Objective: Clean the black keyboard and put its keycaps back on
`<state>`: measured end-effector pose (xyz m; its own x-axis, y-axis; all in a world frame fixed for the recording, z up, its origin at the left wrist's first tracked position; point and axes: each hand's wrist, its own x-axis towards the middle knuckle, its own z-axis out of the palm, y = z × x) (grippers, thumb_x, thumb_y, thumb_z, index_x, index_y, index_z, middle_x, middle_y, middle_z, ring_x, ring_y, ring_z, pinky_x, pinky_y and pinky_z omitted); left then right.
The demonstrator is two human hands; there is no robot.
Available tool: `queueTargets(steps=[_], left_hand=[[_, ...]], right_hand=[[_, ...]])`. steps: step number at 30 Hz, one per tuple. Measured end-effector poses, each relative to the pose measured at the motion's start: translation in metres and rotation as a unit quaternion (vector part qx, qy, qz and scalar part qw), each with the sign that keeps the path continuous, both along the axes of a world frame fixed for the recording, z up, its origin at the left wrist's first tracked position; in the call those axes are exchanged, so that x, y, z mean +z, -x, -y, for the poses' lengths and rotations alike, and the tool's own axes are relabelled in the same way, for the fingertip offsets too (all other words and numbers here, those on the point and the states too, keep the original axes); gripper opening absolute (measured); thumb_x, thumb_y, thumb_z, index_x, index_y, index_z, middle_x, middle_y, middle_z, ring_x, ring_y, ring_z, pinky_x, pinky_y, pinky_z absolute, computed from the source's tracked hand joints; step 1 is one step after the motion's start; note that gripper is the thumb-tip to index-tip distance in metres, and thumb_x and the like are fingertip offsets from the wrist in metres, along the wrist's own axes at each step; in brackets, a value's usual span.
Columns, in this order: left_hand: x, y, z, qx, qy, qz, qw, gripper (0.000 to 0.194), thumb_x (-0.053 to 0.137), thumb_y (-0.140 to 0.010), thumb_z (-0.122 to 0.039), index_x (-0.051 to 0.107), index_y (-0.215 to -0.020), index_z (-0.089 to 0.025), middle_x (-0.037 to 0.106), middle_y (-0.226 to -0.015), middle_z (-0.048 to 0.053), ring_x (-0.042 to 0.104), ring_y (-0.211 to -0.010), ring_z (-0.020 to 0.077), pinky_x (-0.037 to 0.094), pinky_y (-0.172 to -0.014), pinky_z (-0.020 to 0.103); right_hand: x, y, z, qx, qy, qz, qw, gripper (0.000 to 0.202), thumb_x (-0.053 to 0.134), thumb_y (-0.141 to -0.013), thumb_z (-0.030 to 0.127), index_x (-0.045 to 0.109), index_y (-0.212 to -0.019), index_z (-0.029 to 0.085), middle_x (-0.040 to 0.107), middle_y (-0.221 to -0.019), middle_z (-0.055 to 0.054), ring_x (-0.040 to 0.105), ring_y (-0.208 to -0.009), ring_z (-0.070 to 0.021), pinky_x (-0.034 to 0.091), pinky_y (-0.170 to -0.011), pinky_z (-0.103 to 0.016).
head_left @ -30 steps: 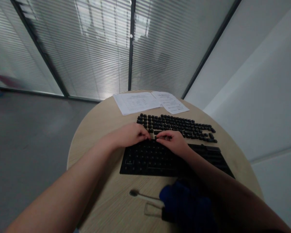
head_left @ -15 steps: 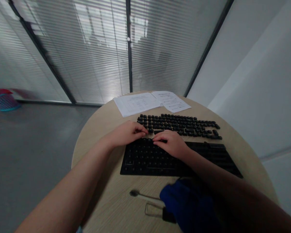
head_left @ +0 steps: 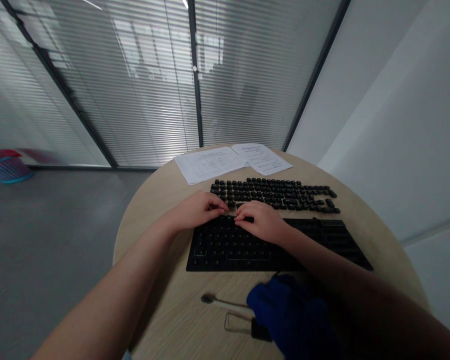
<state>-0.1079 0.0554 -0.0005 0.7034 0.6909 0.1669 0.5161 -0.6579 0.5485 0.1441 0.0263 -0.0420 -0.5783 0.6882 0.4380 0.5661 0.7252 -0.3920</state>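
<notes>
A black keyboard base (head_left: 228, 245), mostly bare of keycaps, lies flat before me. Beyond its far edge, loose black keycaps (head_left: 281, 192) are laid out in rows. My left hand (head_left: 202, 209) is at the base's far left, fingers curled and tips close together. My right hand (head_left: 260, 220) rests over the far part of the base, thumb and fingers pinched just right of my left fingertips. A few keycaps sit on the base's far edge between the hands. Whatever either pinch holds is too small to make out.
The round wooden table (head_left: 146, 200) carries printed papers (head_left: 210, 164) at its far side. Nearer me lie a blue cloth (head_left: 288, 310), a small dark-headed brush (head_left: 225, 303) and a binder clip (head_left: 260, 330). A plastic basket (head_left: 9, 169) stands on the floor at left.
Both hands stay at nearly the same spot on the base, with only slight finger movement. The whole view has shifted a little as the head tilted.
</notes>
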Motion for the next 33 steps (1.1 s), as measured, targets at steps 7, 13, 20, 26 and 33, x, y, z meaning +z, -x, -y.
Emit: queueTargets(steps=[7, 13, 20, 26, 33], left_hand=[[-0.002, -0.005, 0.002, -0.032, -0.022, 0.016, 0.999, 0.025, 0.056, -0.094, -0.023, 0.078, -0.104, -0.021, 0.079, -0.1, 0.005, 0.071, -0.089, 0.018, 0.054, -0.086, 0.034], [-0.008, -0.013, 0.001, -0.081, -0.045, -0.011, 0.996, 0.024, 0.058, -0.094, -0.023, 0.079, -0.104, -0.022, 0.079, -0.103, 0.006, 0.072, -0.095, 0.0193, 0.053, -0.09, 0.035], [-0.008, -0.019, 0.005, -0.075, -0.142, -0.052, 0.986, 0.023, 0.06, -0.092, -0.02, 0.08, -0.103, -0.023, 0.078, -0.106, 0.006, 0.071, -0.095, 0.0209, 0.052, -0.086, 0.033], [-0.011, -0.019, 0.004, -0.075, -0.135, -0.042, 0.987, 0.025, 0.062, -0.09, -0.021, 0.08, -0.107, -0.024, 0.077, -0.108, 0.006, 0.071, -0.096, 0.0207, 0.051, -0.087, 0.032], [-0.012, -0.017, 0.003, -0.073, -0.136, -0.052, 0.987, 0.025, 0.063, -0.089, -0.022, 0.08, -0.107, -0.026, 0.077, -0.106, 0.007, 0.07, -0.095, 0.0223, 0.051, -0.086, 0.034]], right_hand=[[-0.005, -0.008, -0.003, -0.072, -0.055, -0.166, 0.982, 0.016, 0.064, -0.095, 0.026, 0.077, -0.088, 0.02, 0.07, -0.101, -0.009, 0.065, -0.081, -0.0172, 0.052, -0.067, -0.03], [-0.009, -0.009, -0.012, -0.146, -0.029, -0.212, 0.966, 0.019, 0.061, -0.095, 0.031, 0.074, -0.085, 0.02, 0.069, -0.084, -0.006, 0.062, -0.076, -0.0182, 0.049, -0.064, -0.03], [0.011, -0.018, -0.014, -0.176, -0.028, -0.169, 0.969, 0.018, 0.061, -0.093, 0.029, 0.077, -0.096, 0.02, 0.07, -0.082, -0.005, 0.06, -0.069, -0.0172, 0.05, -0.068, -0.031], [0.05, -0.035, -0.057, -0.209, -0.046, 0.111, 0.971, 0.019, 0.064, -0.092, 0.022, 0.081, -0.102, 0.023, 0.077, -0.101, -0.008, 0.067, -0.1, -0.0242, 0.051, -0.091, -0.037], [0.051, -0.039, -0.13, -0.25, 0.008, 0.223, 0.942, 0.017, 0.071, -0.091, 0.027, 0.083, -0.102, 0.023, 0.079, -0.112, -0.009, 0.069, -0.111, -0.0264, 0.05, -0.098, -0.035]])
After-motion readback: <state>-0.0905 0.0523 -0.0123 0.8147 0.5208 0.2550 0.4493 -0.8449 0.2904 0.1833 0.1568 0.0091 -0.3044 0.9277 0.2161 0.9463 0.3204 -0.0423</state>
